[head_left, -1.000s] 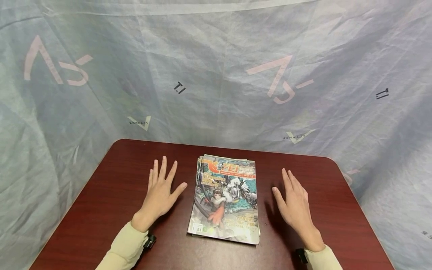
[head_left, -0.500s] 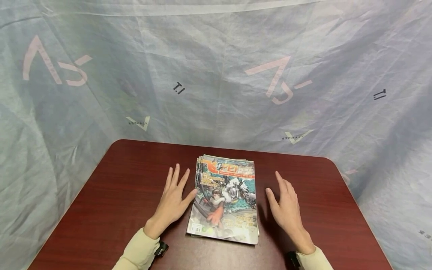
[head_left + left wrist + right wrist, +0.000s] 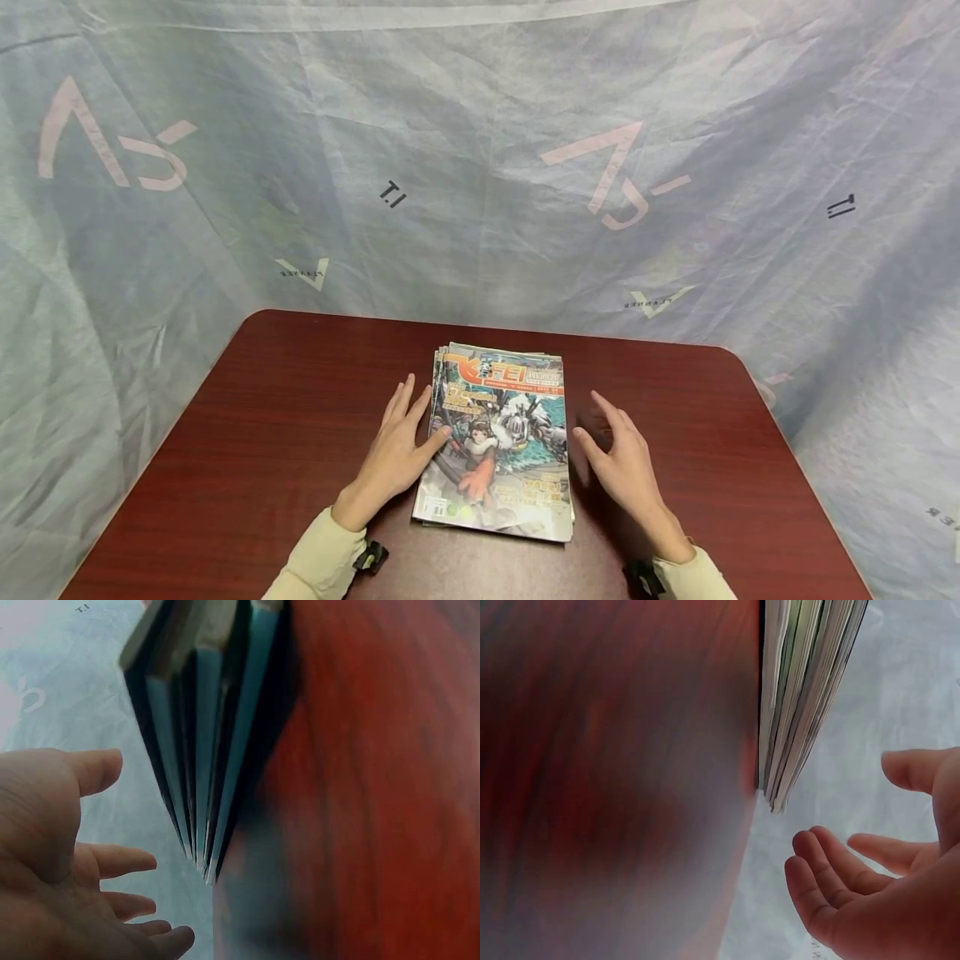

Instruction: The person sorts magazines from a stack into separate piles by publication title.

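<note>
Noting a stack of magazines (image 3: 495, 450) lying flat on the red-brown table (image 3: 285, 417), between both hands and slightly uneven, with edges of lower copies peeking out at upper left and along the top; reading "FEI" in orange on the top cover (image 3: 517, 433), above a drawn figure (image 3: 480, 471) with dark hair and a white mechanical form against teal; recording the left hand (image 3: 393, 454) just beside the stack's left side, with fingers extended and somewhat spread, thumb tip overlapping the cover's edge in the head view; seeing a gap between thumb and stack in the left wrist view, hence grasping nothing; recording the right hand (image 3: 626, 467) near the right side, across a narrow strip of bare tabletop, with fingers relaxed and thumb held apart, likewise empty; observing dark and teal edges in the left wrist view, pale page edges in the right wrist view; cannot tell the exact number of copies; noting also pale sleeves (image 3: 318, 554) on both arms, with a dark device (image 3: 371, 557) at each wrist; behind the table, seeing grey, creased fabric (image 3: 465, 108) printed with pink, pale yellow and black marks.
</note>
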Demonstrator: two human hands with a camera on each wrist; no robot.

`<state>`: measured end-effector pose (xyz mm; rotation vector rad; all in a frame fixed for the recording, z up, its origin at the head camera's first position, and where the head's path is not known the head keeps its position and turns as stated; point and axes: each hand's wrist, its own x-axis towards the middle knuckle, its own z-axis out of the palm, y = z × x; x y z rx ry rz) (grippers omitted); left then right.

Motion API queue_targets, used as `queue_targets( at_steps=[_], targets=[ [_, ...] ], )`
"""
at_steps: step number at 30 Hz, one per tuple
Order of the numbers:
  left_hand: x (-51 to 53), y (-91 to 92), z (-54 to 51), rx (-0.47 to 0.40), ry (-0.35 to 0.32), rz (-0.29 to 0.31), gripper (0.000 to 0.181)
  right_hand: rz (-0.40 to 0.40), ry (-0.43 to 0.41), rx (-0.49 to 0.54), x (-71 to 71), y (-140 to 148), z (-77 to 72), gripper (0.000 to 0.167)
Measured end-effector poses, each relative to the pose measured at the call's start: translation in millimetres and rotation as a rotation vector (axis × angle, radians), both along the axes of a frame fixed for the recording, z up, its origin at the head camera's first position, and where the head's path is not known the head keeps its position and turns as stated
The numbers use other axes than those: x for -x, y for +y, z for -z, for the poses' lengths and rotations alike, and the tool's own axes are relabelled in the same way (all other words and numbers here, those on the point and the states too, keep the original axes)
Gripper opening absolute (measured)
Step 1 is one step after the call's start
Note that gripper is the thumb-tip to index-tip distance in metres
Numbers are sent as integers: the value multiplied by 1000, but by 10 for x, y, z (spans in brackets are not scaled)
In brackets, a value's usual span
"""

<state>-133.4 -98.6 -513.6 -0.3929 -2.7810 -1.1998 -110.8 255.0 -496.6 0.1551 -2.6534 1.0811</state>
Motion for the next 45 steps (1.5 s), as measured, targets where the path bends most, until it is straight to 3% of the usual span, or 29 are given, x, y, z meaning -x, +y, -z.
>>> queue_targets(
  at_steps=[9,24,34,39,45],
  targets=[
    [-31,74,13,-29,-34,11,76,-35,-128,42,-3,-82,-3,67],
    [-27,63,28,-12,-36,20,74,-61,-274,-6,5,-100,21,58],
    [-33,67,12,6,-41,16,72,-124,-337,3,12,-105,32,63],
    [-28,86,13,31,8,14,72,-129,-352,14,4,-107,28,64],
    [-37,96,26,32,111,-1,71,-127,-349,21,-7,-120,13,65]
  ],
)
